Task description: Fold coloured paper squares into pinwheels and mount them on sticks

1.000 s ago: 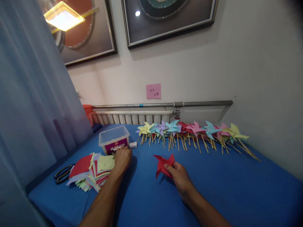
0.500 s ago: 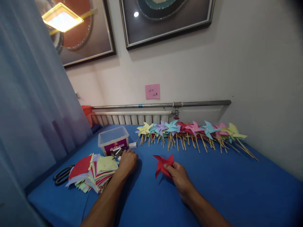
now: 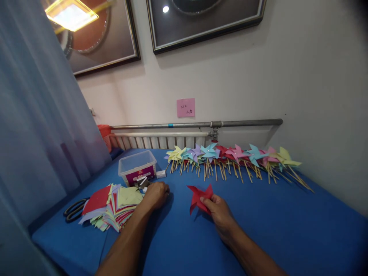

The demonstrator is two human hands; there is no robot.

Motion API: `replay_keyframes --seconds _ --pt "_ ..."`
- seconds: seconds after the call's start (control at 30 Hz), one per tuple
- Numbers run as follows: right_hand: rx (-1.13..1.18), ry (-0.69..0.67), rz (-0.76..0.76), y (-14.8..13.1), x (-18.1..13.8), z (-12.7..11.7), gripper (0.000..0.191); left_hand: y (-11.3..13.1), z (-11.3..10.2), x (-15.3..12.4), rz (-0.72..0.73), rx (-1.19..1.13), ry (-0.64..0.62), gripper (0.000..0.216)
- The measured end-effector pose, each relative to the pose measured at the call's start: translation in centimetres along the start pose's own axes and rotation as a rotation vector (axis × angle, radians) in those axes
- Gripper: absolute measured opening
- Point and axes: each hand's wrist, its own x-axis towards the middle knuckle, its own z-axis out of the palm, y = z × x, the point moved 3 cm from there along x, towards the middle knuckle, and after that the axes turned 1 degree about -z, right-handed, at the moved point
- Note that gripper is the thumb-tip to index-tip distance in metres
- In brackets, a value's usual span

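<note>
While a pile of paper sheets [image 3: 115,207] was left flat and unmounted, the left hand [image 3: 157,194] was held low and curled near the plastic box [image 3: 140,174]; whether anything was gripped could not be told. A red paper pinwheel [image 3: 198,198], folded, no stick seen, was pinched by the right hand [image 3: 223,217], thumb uppermost. Stick-mounted pinwheels [image 3: 211,151] were rowed behind, extending rightward, apparently finished.

A pale wall [image 3: 230,84] carries a left picture [image 3: 122,44] and a right picture [image 3: 207,28], both dark-framed and cut by the upper edge, with a bright square light [image 3: 71,16] glaring over the left one. Below them are a pink note [image 3: 186,107], a grey pipe [image 3: 247,122] and a white radiator [image 3: 158,143]. A blue curtain [image 3: 43,115] hangs at left beside a blue-covered table [image 3: 273,234].
</note>
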Motion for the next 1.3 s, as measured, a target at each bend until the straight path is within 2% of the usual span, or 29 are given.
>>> replay_keyframes --seconds 0.2,0.83,1.03,1.3 --pt "-0.004 0.004 -0.022 -0.1 -0.1 0.1 0.018 0.9 0.5 0.1 0.001 0.082 -0.016 0.031" --pt "-0.002 0.014 -0.004 0.2 0.0 -0.1 0.018 0.4 1.0 0.4 -0.055 0.100 -0.032 0.032" --pt "-0.002 0.028 0.005 0.2 0.0 -0.1 0.020 1.2 0.5 -0.2 0.045 0.073 -0.039 0.030" --pt "0.016 0.036 0.005 0.3 0.0 0.0 0.020 1.1 0.8 0.0 0.043 0.020 -0.045 0.027"
